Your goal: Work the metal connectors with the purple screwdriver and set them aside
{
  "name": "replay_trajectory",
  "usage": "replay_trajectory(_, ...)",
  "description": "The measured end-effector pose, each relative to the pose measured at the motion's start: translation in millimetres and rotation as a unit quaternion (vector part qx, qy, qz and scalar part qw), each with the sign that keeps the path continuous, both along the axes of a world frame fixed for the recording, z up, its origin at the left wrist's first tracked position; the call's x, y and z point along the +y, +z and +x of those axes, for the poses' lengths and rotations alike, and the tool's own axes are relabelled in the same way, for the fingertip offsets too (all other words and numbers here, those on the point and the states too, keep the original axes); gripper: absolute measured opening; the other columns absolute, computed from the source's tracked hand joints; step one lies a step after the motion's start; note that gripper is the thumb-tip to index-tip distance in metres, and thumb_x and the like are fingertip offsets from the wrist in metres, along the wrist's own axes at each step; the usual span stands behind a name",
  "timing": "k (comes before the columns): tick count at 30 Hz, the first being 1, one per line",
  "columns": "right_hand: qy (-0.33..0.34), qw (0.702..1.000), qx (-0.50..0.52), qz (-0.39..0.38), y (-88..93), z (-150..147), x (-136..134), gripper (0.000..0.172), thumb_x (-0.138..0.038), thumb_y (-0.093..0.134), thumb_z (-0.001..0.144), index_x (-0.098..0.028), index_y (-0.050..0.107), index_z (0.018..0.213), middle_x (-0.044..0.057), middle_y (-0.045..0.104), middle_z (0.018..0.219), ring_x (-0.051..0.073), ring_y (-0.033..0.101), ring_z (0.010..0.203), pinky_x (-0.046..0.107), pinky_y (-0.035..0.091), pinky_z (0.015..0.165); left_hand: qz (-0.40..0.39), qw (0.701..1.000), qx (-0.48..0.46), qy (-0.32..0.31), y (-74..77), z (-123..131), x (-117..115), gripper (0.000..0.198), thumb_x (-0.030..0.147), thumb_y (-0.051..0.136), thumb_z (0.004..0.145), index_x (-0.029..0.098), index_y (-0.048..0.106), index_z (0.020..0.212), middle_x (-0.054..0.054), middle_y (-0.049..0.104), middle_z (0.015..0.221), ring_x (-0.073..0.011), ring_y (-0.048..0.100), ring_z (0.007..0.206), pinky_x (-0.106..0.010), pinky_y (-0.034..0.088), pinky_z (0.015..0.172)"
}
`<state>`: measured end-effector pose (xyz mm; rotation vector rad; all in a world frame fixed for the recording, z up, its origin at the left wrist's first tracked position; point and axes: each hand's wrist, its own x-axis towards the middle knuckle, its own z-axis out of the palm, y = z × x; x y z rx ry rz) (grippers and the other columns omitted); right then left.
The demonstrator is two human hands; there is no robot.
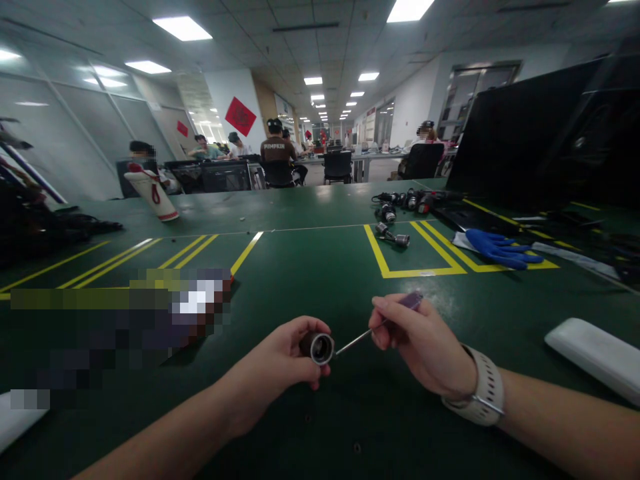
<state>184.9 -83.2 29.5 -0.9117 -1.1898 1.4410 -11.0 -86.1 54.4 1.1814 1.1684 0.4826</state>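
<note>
My left hand (295, 357) is closed around a short dark cylindrical part (321, 348) with a metal rim, its hollow round end turned toward me. Between the thumb and fingers of my right hand (415, 340) is a screwdriver (357, 341) with a purple handle and a thin metal shaft. The shaft points down and left, its tip close beside the rim of the part; whether they touch I cannot tell. Both hands are above the green table (280, 427). What lies deep inside the hollow end is too dark to make out.
Dark metal parts (393, 237) lie within yellow tape, with several more (400, 200) behind. A blue glove (497, 248) rests at the right, near a white object (595, 353). A blurred-out item covers the left. A white cylinder (153, 193) leans far left. People sit beyond.
</note>
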Motion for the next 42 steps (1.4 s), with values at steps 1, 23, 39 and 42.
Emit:
replay_trajectory(1, -0.006, 1.000, -0.010, 0.026, 2.2, 1, -2, 0.031, -0.039, 0.056, 0.080, -0.015, 0.061, 0.062, -0.002, 0.052, 0.049, 0.009, 0.049, 0.048, 0.022, 0.038, 0.047, -0.009, 1.000, -0.010, 0.005, 2.1, 1, -2, 0.041, 0.009, 0.057, 0.060, 0.018, 0.051, 0.099, -0.003, 0.059, 0.089, -0.0184, 0.057, 0.081, -0.030, 0.045, 0.067)
replay_trajectory(23, 0.028, 0.881, -0.286, 0.375, 20.3, -10, -36, 0.021, -0.013, 0.046, 0.082, -0.015, 0.058, 0.065, 0.004, 0.056, 0.056, 0.013, 0.052, 0.054, 0.026, 0.041, 0.054, 0.003, 0.997, -0.025, 0.073, 2.7, 17, -17, 0.021, 0.009, 0.051, 0.067, 0.014, 0.060, 0.085, -0.001, 0.065, 0.076, -0.0151, 0.060, 0.073, -0.027, 0.047, 0.068)
replay_trajectory(39, 0.003, 0.873, -0.317, 0.372, 23.6, -15, -44, 0.015, -0.010, 0.047, 0.079, -0.014, 0.057, 0.068, 0.003, 0.060, 0.060, 0.012, 0.055, 0.057, 0.025, 0.042, 0.056, 0.028, 0.995, 0.019, 0.096, 6.7, 24, -19, 0.030, 0.004, 0.050, 0.062, 0.012, 0.065, 0.086, -0.003, 0.067, 0.082, -0.0190, 0.062, 0.084, -0.028, 0.047, 0.076)
replay_trajectory(42, -0.033, 0.871, -0.322, 0.369, 24.2, -15, -46, 0.013, -0.006, 0.048, 0.071, -0.015, 0.056, 0.075, 0.002, 0.061, 0.066, 0.013, 0.057, 0.062, 0.025, 0.043, 0.059, 0.033, 0.995, 0.017, 0.092, 7.1, 23, -18, 0.031, 0.003, 0.050, 0.062, 0.011, 0.064, 0.088, -0.004, 0.066, 0.081, -0.0201, 0.062, 0.084, -0.029, 0.048, 0.076)
